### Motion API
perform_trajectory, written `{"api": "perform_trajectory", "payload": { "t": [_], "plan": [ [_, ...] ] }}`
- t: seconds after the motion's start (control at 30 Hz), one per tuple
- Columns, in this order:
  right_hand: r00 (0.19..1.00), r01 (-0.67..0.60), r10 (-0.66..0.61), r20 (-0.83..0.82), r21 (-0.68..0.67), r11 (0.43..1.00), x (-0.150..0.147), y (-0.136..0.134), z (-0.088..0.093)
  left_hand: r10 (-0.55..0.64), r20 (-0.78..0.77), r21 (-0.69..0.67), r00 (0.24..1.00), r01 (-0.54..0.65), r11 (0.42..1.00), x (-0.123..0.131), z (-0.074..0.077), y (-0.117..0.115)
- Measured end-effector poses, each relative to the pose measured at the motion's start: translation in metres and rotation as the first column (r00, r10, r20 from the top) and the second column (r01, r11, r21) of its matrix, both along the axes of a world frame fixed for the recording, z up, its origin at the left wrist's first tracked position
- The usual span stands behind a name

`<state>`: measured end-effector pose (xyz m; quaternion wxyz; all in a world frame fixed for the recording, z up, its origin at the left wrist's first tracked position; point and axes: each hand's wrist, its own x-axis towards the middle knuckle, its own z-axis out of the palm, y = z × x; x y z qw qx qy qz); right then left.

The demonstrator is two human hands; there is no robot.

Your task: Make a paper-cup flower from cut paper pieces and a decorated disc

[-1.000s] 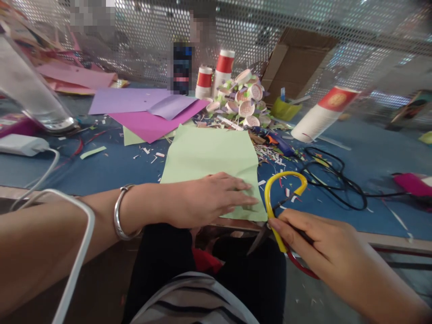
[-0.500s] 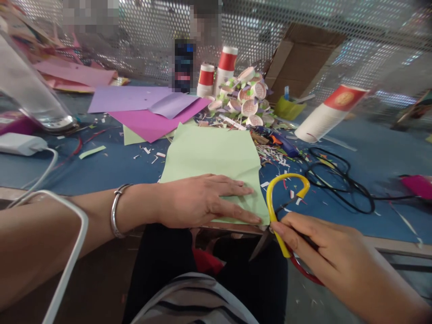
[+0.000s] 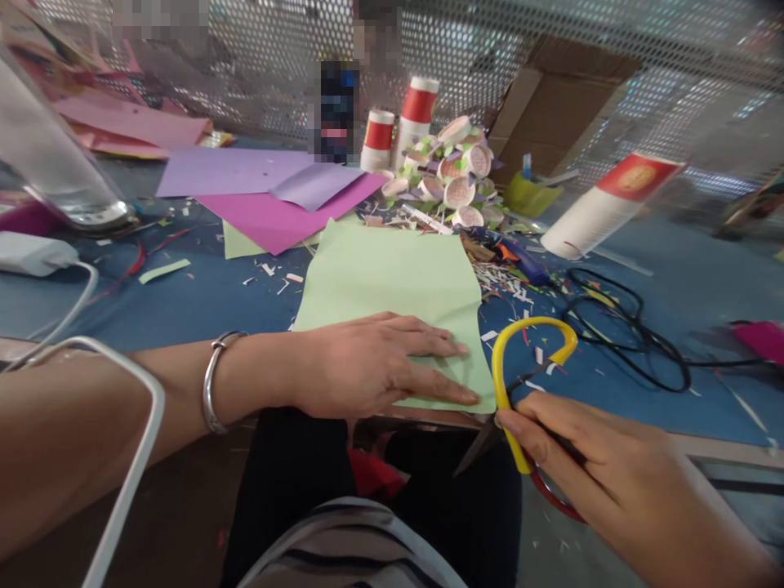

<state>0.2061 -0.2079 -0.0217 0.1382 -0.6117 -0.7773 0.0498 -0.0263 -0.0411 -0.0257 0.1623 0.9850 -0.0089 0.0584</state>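
Now stretches the left forearm (image 3: 175,376) in from the lower left of the frame, bracelet (image 3: 209,388) round the wrist. Lays the left hand (image 3: 361,363) palm down at lower centre, fingers loosely spread, grasping nothing. Sets the fingertips lower than a second ago, beside the near right corner of the green paper (image 3: 392,273); thereby seems to press that corner flat and steady the sheet, spread in the middle of the frame on the blue table (image 3: 202,302). Just right of the corner, keeps the scissors (image 3: 501,376) in much the same pose, yellow handle up, blade slanting down and left below the table edge; cannot tell any contact with the paper. Grips them in the right hand (image 3: 588,449), at lower right, thumb against the handle.
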Motion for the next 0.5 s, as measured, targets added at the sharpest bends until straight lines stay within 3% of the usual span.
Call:
{"api": "perform_trajectory", "payload": {
  "t": [0.13, 0.37, 0.5],
  "plan": [
    [0.999, -0.001, 0.003, -0.034, 0.038, 0.999, -0.005, 0.002, 0.0, -0.005, 0.031, -0.009, 0.999, 0.005, 1.0, 0.0, 0.0, 0.0],
    [0.998, 0.002, -0.005, -0.057, -0.054, 0.999, -0.008, 0.003, 0.001, 0.008, 0.05, -0.037, 0.999, -0.006, 0.999, 0.0, -0.002, -0.001],
    [0.998, 0.017, -0.018, -0.064, -0.005, 1.0, -0.013, 0.005, 0.002, 0.009, 0.112, -0.045, 0.994, -0.004, 0.999, 0.0, -0.005, -0.001]
  ]
}}
